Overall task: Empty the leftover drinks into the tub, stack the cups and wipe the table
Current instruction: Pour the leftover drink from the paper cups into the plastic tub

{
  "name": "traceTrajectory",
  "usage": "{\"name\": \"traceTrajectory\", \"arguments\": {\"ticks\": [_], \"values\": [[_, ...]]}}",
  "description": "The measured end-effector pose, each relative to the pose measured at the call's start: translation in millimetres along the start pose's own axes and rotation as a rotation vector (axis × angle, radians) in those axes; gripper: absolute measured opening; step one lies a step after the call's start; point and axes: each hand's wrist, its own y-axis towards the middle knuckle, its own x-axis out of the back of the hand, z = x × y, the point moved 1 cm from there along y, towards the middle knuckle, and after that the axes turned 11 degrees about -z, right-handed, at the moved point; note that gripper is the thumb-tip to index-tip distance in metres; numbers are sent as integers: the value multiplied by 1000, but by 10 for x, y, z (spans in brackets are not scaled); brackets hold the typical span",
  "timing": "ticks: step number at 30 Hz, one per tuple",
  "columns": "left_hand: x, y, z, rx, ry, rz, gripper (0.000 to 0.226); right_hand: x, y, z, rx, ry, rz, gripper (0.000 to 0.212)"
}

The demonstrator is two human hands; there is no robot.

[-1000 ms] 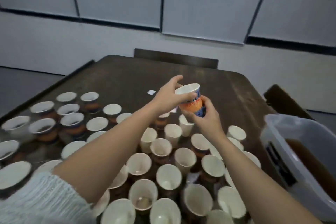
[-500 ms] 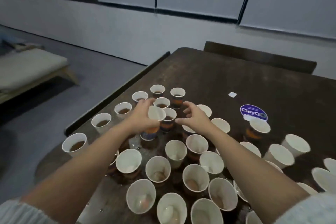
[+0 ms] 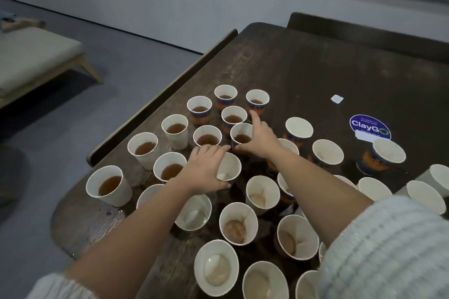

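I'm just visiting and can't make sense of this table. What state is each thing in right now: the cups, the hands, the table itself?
Far-left cups: upright, holding brown drink.
Near cups: upright, nearly empty, only dregs.
Emptied cup: upright, gripped at the rim by the left hand.
Left hand: fingers curled round that cup.
Right hand: spread, closing around a filled cup.
Table: wet with droplets near the left edge.
ClayGo sticker: stuck flat on the table.

Paper cups crowd the near half of my dark desk (image 3: 315, 68), all upright. The far-left ones, like this full cup (image 3: 108, 184), hold brown drink; the near ones, like this drained cup (image 3: 238, 223), show only dregs. My left grip (image 3: 206, 171) wraps an empty cup (image 3: 228, 167); my right grip (image 3: 258, 137) touches a filled cup (image 3: 241, 135).
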Motion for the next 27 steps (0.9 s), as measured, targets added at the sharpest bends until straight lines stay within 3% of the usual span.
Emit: {"name": "traceTrajectory", "arguments": {"ticks": [7, 14, 21, 27], "values": [[43, 17, 77, -20, -35, 7, 101, -93, 54, 54, 14, 65, -13, 112], [145, 55, 34, 69, -272, -99, 100, -56, -31, -1, 62, 56, -70, 101], [150, 234, -18, 169, -314, -172, 76, 185, -143, 57, 151, 120, -119, 99], [290, 441, -403, 257, -663, -166, 92, 736, -392, 149, 236, 270, -211, 98]]}}
